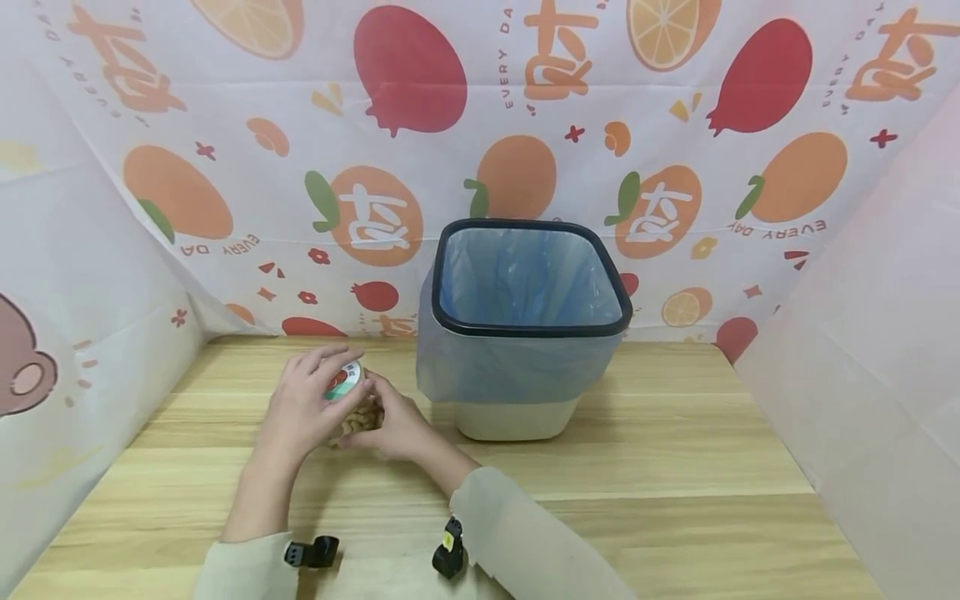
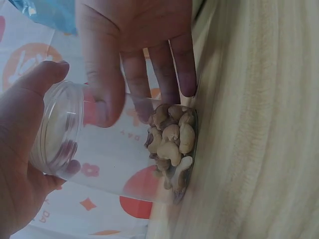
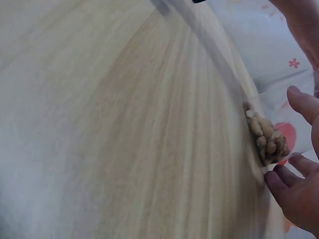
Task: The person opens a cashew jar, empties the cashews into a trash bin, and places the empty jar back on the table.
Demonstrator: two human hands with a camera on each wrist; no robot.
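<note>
A clear plastic jar (image 1: 365, 419) of cashew nuts (image 2: 172, 137) stands on the wooden table, left of the bin. Its round lid (image 1: 347, 380) has a white, green and red label. My left hand (image 1: 300, 404) grips the jar's top from above, its thumb and fingers around the lid. Lower down, my right hand (image 1: 401, 425) holds the jar's side, thumb in front and fingers behind. In the left wrist view the nuts fill only the bottom part of the jar. The right wrist view shows the right hand (image 3: 299, 196) beside the nuts; the lid is out of sight there.
A bin (image 1: 517, 421) with a black rim and a blue bag liner (image 1: 510, 367) stands right of the jar, near the back of the wooden table (image 1: 675, 467). Fruit-printed cloth (image 1: 465, 167) hangs behind, with pale cloth at both sides.
</note>
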